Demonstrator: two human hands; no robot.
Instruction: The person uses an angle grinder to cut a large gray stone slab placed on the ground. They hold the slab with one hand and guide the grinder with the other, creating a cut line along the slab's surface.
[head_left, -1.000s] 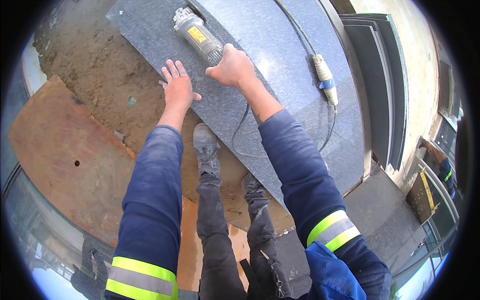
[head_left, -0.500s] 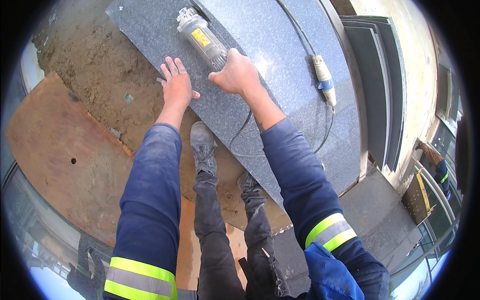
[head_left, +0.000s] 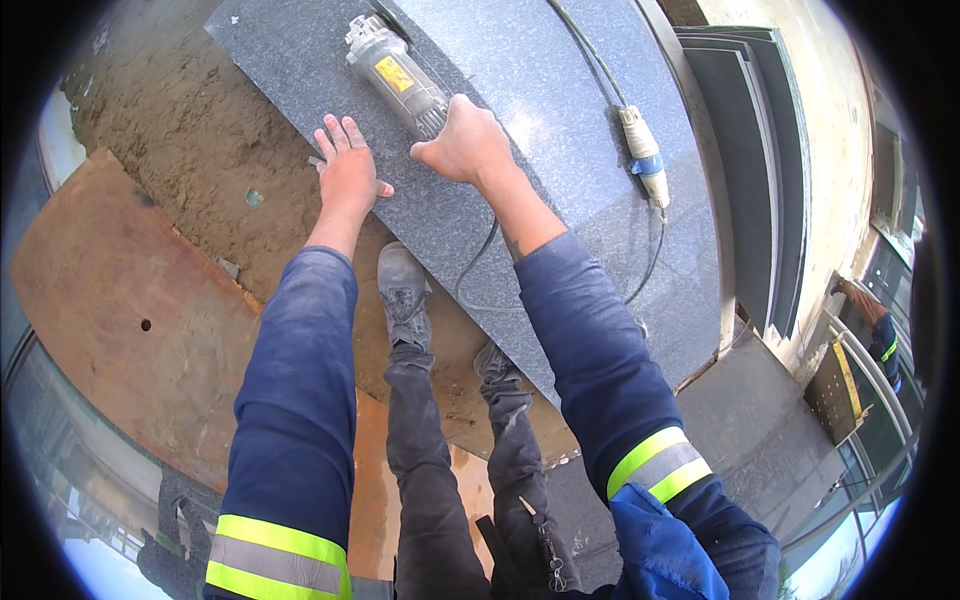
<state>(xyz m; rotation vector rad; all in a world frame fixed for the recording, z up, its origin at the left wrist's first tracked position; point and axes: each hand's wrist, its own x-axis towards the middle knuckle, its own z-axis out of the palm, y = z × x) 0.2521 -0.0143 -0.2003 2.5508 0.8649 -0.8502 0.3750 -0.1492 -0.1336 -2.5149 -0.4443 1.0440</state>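
A dusty grey angle grinder (head_left: 404,80) with a yellow label lies on a speckled dark grey stone slab (head_left: 600,270). My right hand (head_left: 468,142) is closed round its rear end, thumb toward the left; the fingertips are hidden behind the hand. The disc end points up and away, its disc seen only as a thin dark edge. At the slab's left edge my left hand (head_left: 347,173) lies with spread fingers, holding nothing. A thin cable (head_left: 474,262) loops over the slab below my right hand.
A white and blue plug connector (head_left: 644,160) with its cable lies on the slab's right part. Several dark slabs (head_left: 775,180) lean by the wall. Left are sandy soil (head_left: 190,130) and a rusty brown sheet (head_left: 130,300). My shoe (head_left: 403,290) stands beside the slab. Another person's arm (head_left: 872,310) shows far right.
The whole view has shifted very slightly. Both hands keep their places: the right on the angle grinder, the left at the slab's edge.
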